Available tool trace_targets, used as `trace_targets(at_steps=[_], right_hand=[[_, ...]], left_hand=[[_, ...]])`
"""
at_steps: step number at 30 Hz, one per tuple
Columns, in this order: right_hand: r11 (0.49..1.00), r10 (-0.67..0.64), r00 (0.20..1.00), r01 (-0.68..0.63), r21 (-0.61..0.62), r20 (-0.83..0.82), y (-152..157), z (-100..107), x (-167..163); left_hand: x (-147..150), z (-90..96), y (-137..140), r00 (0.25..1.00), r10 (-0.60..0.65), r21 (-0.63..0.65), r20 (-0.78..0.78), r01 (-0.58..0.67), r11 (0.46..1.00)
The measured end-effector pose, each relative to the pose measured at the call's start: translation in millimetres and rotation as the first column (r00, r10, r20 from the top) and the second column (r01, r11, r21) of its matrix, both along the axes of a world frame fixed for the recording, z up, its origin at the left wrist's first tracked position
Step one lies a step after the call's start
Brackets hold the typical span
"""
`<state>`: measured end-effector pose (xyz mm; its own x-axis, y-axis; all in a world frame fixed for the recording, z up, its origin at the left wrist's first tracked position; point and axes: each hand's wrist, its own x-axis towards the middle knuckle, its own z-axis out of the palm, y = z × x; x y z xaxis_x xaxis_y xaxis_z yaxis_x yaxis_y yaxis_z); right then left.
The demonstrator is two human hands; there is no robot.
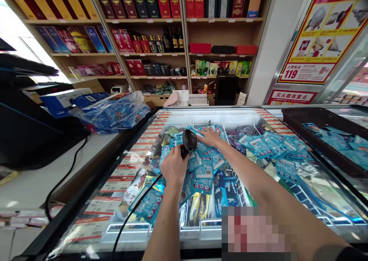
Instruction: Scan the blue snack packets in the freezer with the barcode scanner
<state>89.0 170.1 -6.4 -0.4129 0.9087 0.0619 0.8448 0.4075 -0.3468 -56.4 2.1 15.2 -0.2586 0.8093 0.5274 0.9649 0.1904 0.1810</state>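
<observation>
Left hand: fingers wrapped round black plastic corded scanner | right hand, farther: fingers apart, touching flat rectangular teal packets.

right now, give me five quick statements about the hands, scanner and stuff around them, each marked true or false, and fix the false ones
1. The left hand grips a black scanner. True.
2. The right hand grips the scanner too. False: it is spread over the blue packets.
3. A black cable runs from the left hand toward the bottom of the picture. True.
4. The dark tray stands to the left of both hands. False: it is at the right side.
5. The wall poster at upper right shows the number 119. True.
</observation>
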Motion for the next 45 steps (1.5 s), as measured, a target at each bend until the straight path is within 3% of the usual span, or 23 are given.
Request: trace_targets(at_steps=[7,11,14,17,25,30,33,45], right_hand=[[0.977,-0.209,0.977,0.210,0.035,-0.033,-65.0,-5.0,27.3],[0.966,-0.258,0.963,0.258,-0.011,-0.078,-83.2,-2.9,38.4],[0.979,-0.202,0.967,0.200,-0.028,-0.158,-86.1,1.3,53.5],[0.996,-0.077,0.974,0.087,0.038,-0.214,-84.1,5.1,76.9],[0.984,-0.146,0.977,0.159,0.075,-0.155,-81.8,-2.7,137.1],[0.996,-0.068,0.995,0.072,0.057,-0.073,-95.0,-3.9,151.4],[0.988,-0.107,0.994,0.108,0.108,-0.016,-99.9,-1.9,153.3],[0.974,-0.137,0.900,0.199,0.109,-0.415,-128.3,-8.2,190.3]], left_hand=[[7.5,2.8,-5.5,1.000,-0.017,-0.064,0.009,0.018,0.998],[7.7,2.6,-8.9,0.999,-0.042,-0.047,0.006,0.042,0.998],[7.5,2.5,-9.5,0.997,-0.081,-0.019,0.012,0.081,0.997],[8.3,2.4,-8.2,0.992,-0.123,0.018,0.014,0.123,0.992],[11.5,0.4,-5.0,0.981,-0.191,0.058,-0.016,0.192,0.980],[13.5,-0.8,-3.9,0.978,-0.205,0.061,-0.048,0.208,0.976],[16.3,-2.1,-4.2,0.965,-0.252,0.056,-0.072,0.256,0.965],[36.4,-0.3,-7.4,0.880,-0.448,0.010,-0.159,0.455,0.890]])
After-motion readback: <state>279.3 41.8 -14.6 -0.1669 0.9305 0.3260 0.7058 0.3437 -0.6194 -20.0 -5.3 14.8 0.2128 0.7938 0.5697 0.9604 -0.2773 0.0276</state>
